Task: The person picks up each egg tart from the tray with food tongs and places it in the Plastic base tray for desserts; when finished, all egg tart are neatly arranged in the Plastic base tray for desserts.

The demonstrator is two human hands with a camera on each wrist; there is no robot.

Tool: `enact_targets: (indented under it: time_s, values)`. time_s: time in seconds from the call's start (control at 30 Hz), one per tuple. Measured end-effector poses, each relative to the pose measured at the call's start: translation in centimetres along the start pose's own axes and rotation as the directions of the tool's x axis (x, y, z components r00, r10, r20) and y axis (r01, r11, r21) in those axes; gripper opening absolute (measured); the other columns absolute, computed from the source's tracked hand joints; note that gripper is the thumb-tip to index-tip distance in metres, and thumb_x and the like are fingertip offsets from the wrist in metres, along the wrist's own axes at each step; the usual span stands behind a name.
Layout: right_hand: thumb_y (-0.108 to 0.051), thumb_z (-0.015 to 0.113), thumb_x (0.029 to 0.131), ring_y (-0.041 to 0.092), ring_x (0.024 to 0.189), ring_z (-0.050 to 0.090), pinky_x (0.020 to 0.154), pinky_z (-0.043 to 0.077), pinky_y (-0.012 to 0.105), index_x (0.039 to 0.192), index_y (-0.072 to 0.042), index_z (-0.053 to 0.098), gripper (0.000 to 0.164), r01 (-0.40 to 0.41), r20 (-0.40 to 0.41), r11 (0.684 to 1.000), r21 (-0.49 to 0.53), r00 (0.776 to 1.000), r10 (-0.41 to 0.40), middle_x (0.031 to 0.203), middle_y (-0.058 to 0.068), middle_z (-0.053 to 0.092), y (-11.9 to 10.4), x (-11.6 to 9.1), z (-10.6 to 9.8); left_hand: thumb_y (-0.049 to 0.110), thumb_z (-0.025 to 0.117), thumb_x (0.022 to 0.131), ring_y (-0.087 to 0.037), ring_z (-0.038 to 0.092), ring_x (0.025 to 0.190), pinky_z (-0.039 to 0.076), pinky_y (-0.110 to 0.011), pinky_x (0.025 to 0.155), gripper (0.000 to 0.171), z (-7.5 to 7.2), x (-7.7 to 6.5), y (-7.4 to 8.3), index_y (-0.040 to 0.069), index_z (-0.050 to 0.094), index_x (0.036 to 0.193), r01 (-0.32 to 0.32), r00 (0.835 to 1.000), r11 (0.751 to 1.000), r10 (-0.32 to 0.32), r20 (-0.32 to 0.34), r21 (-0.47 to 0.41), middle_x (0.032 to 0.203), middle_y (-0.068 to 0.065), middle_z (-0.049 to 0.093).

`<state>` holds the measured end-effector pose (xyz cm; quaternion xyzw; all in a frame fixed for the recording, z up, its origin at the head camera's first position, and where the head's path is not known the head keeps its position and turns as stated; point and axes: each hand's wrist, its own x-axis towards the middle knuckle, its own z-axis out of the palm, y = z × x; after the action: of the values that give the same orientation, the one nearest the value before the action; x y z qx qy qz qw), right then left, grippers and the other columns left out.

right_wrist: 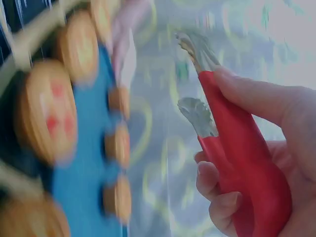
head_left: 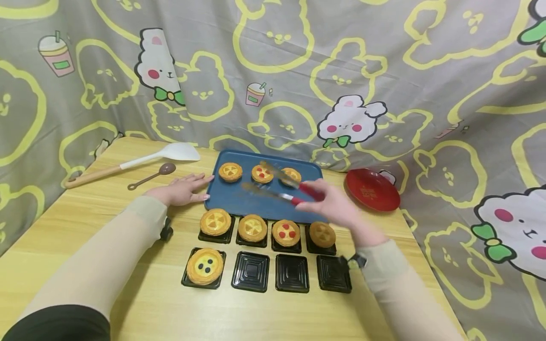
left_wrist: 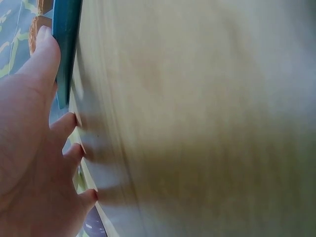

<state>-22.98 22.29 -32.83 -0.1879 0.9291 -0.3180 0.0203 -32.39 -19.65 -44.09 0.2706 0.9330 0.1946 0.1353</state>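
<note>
My right hand (head_left: 337,206) grips red-handled metal tongs (right_wrist: 232,143), thumb on one handle and fingers curled round the other. The tongs' blurred arms point left over a blue baking tray (head_left: 226,196), spread apart with nothing between the tips. On the tray sit three egg tarts: one with a cut-wedge top (head_left: 230,172), one with red dots (head_left: 261,176), and a third (head_left: 291,176) partly behind the tongs. My left hand (head_left: 183,190) lies at the tray's left edge with fingers stretched out, thumb against the rim in the left wrist view (left_wrist: 44,54).
Two rows of black square trays stand in front. The back row bears tarts (head_left: 252,228); a dark-dotted tart (head_left: 204,266) sits front left, beside three bare black trays (head_left: 250,271). A white spatula (head_left: 179,151) and brown spoon (head_left: 166,169) lie left, a red plate (head_left: 372,190) right.
</note>
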Motion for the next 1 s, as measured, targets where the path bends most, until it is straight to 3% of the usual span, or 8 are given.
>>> enact_targets:
  time_s: [0.17, 0.23, 0.4, 0.73, 1.0]
  values:
    - [-0.043, 0.081, 0.081, 0.033, 0.117, 0.054, 0.094, 0.049, 0.050, 0.141, -0.002, 0.054, 0.077, -0.181, -0.068, 0.980, -0.082, 0.982, 0.176, 0.136, 0.018, 0.056, 4.7, 2.6, -2.9, 0.049, 0.049, 0.102, -0.051, 0.006, 0.144, 0.003, -0.074, 0.107, 0.076, 0.1, -0.2, -0.2, 0.011, 0.016, 0.159, 0.012, 1.000, 1.000, -0.012, -0.002, -0.001, 0.161, -0.025, 0.010]
    - [-0.041, 0.080, 0.083, 0.035, 0.122, 0.051, 0.096, 0.048, 0.051, 0.141, 0.000, 0.053, 0.076, -0.209, -0.070, 0.974, -0.092, 0.977, 0.203, 0.139, 0.020, 0.053, 6.4, 3.0, -3.1, 0.048, 0.049, 0.102, -0.051, 0.006, 0.144, 0.003, -0.075, 0.106, 0.076, 0.2, -0.1, -0.2, 0.011, 0.016, 0.159, 0.010, 1.000, 1.000, -0.010, -0.005, -0.010, 0.161, -0.025, 0.010]
    - [-0.038, 0.079, 0.084, 0.035, 0.115, 0.056, 0.092, 0.050, 0.050, 0.137, 0.004, 0.055, 0.072, -0.238, -0.050, 0.966, -0.096, 0.971, 0.234, 0.133, 0.023, 0.058, 9.4, 3.0, -2.5, 0.051, 0.048, 0.101, -0.051, 0.005, 0.144, 0.002, -0.075, 0.106, 0.077, 0.3, 0.2, -0.7, 0.015, 0.014, 0.160, -0.007, 1.000, 1.000, 0.007, -0.007, -0.011, 0.161, -0.024, 0.010]
    - [-0.036, 0.080, 0.084, 0.030, 0.092, 0.059, 0.077, 0.054, 0.042, 0.130, 0.004, 0.062, 0.064, -0.210, -0.024, 0.965, -0.160, 0.978, 0.209, 0.113, 0.020, 0.068, 10.5, 4.1, -0.9, 0.046, 0.050, 0.102, -0.054, 0.006, 0.143, 0.004, -0.076, 0.106, 0.075, -0.2, -0.1, -0.2, 0.011, 0.016, 0.159, -0.012, 1.000, 1.000, 0.012, 0.001, -0.006, 0.160, -0.027, 0.010]
    - [-0.037, 0.079, 0.085, 0.028, 0.092, 0.059, 0.075, 0.053, 0.038, 0.131, 0.002, 0.063, 0.062, -0.238, -0.036, 0.962, -0.135, 0.971, 0.235, 0.110, 0.018, 0.069, 10.6, 3.9, -0.6, 0.046, 0.050, 0.102, -0.053, 0.006, 0.143, 0.004, -0.076, 0.105, 0.075, -0.2, -0.2, 0.1, 0.010, 0.017, 0.159, -0.005, 1.000, 1.000, 0.005, 0.005, -0.019, 0.160, -0.027, 0.011]
